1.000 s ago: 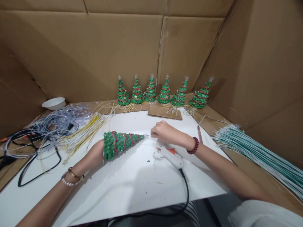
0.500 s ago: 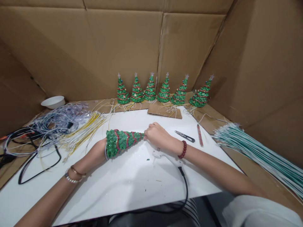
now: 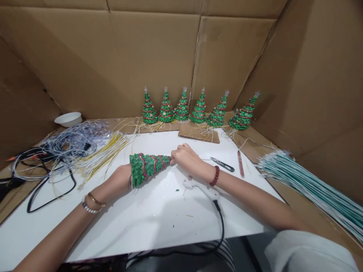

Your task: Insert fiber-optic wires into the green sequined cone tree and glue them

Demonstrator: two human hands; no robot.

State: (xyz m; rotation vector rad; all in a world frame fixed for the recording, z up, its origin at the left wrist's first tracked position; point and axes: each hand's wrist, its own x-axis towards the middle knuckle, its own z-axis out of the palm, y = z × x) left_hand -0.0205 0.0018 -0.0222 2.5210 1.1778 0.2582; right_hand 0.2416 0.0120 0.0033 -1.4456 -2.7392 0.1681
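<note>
Green sequin cone tree (image 3: 149, 170) sits center frame, on its side, tip pointing right, wide end left, with red bead garland spiraling around it. Left hand (image 3: 122, 176) is at the wide end; the forearm runs up to the base, and the fingers are hidden by or inside the cone, so I can't tell their grip. Right hand (image 3: 185, 158) is at the tip, fingers (image 3: 177, 154) closed tight around it, pinching the tree. Pearl bracelet (image 3: 90, 206) and gold bangle (image 3: 96, 199) on left wrist, red bead bracelet (image 3: 214, 176) on right. Hot glue gun (image 3: 201, 188) lies on white surface (image 3: 136, 234) just below right hand, black cord (image 3: 222, 226) running toward bottom edge. Thread snips (image 3: 222, 164) just right of right hand, red strip (image 3: 241, 164) further right. Six upright finished trees (image 3: 183, 109) stand in a row at upper middle, against cardboard wall (image 3: 113, 60). Yellow wire bundle (image 3: 104, 153) and tangled wires (image 3: 70, 145) at left, white bowl (image 3: 68, 119) behind them. Green-and-white wire bundle (image 3: 306, 189) at right.
</note>
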